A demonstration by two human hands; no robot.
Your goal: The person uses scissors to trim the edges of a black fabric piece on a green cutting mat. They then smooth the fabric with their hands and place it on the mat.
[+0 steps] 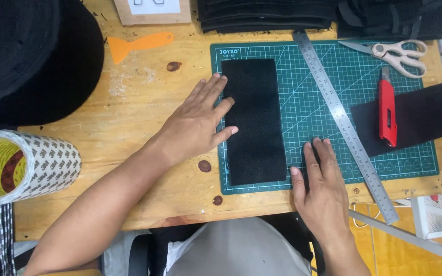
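A black rectangular fabric piece (254, 122) lies lengthwise on the left part of a green cutting mat (308, 102). My left hand (198, 122) rests flat at the mat's left edge, fingers spread, with fingertips touching the fabric's left side. My right hand (321, 184) lies flat on the mat's near edge, just right of the fabric's lower right corner, fingers extended and holding nothing.
A steel ruler (344, 122) lies diagonally across the mat. A red utility knife (387, 110) sits on another black fabric piece (420, 117) at right, scissors (395, 53) behind it. An orange scraper (136, 45), a large tape roll (21, 166) and black fabric stacks (267, 15) surround the wooden table (129, 102).
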